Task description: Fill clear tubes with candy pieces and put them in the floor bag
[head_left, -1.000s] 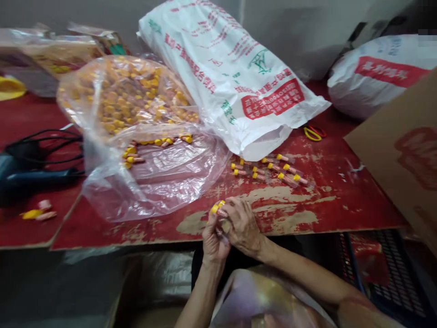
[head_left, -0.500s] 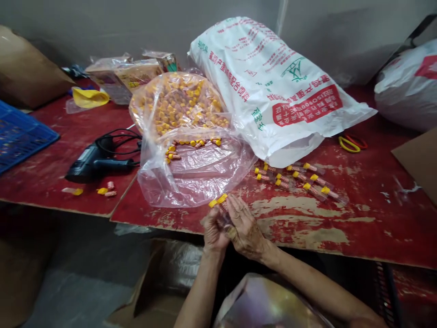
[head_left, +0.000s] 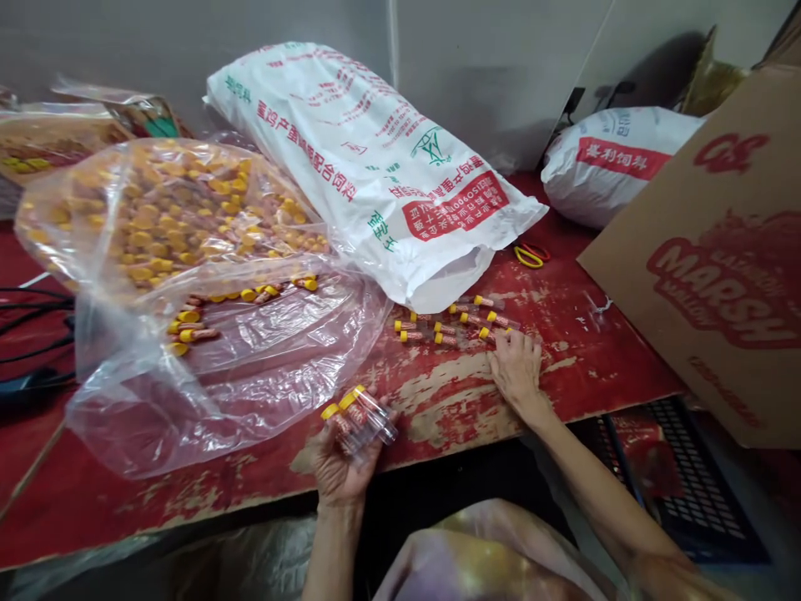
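Note:
My left hand (head_left: 350, 463) is closed around several clear tubes with yellow caps (head_left: 360, 417), bundled side by side with pink contents showing. At the right, my right hand (head_left: 518, 371) rests on the table with its fingers bent over the front end of a group of loose capped tubes (head_left: 446, 340). Its fingertips close on a tube (head_left: 486, 334) there, partly covered by the fingers. A big clear plastic bag (head_left: 250, 409) lies left of the hands, full of small yellow-capped pieces (head_left: 168, 221), a few lying loose near its mouth.
A white printed sack (head_left: 375, 159) lies behind the tubes. Yellow and red scissors handles (head_left: 531, 255) are beyond my right hand. A cardboard box (head_left: 719, 275) and another white sack (head_left: 617, 163) stand right. Black cables (head_left: 37, 317) lie left on the red table (head_left: 438, 417).
My hands have separated: the left keeps the tubes, while the right has gone over to the loose tubes. The view has turned right, bringing the cardboard box further in.

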